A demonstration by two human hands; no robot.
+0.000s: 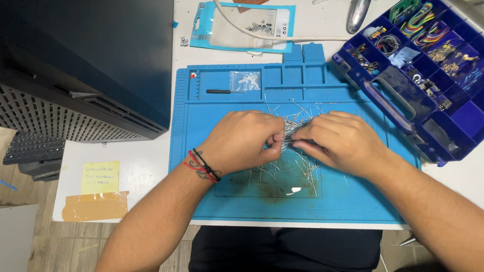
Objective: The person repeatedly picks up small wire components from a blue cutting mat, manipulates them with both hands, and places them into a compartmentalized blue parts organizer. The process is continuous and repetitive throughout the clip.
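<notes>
1. The left hand [245, 140] and the right hand [338, 141] meet over the middle of a blue silicone work mat [354, 205], their fingertips pinched together on a tangled bundle of thin metal wire leads [293, 129].
2. More loose wire leads [267, 173] lie scattered on the mat below and around the hands.
3. The left wrist wears red and black string bracelets [202, 166].
4. In the mat's upper tray sit a small clear bag [245, 80] and a thin black tool [222, 91].
5. A dark blue compartment organiser [477, 118] lies open to the right on the white tabletop [140, 175], holding coloured wires and small parts.
6. A large black machine [75, 50] stands to the left, with a yellow sticky note [100, 177] and a strip of tan tape [95, 205] near it.
</notes>
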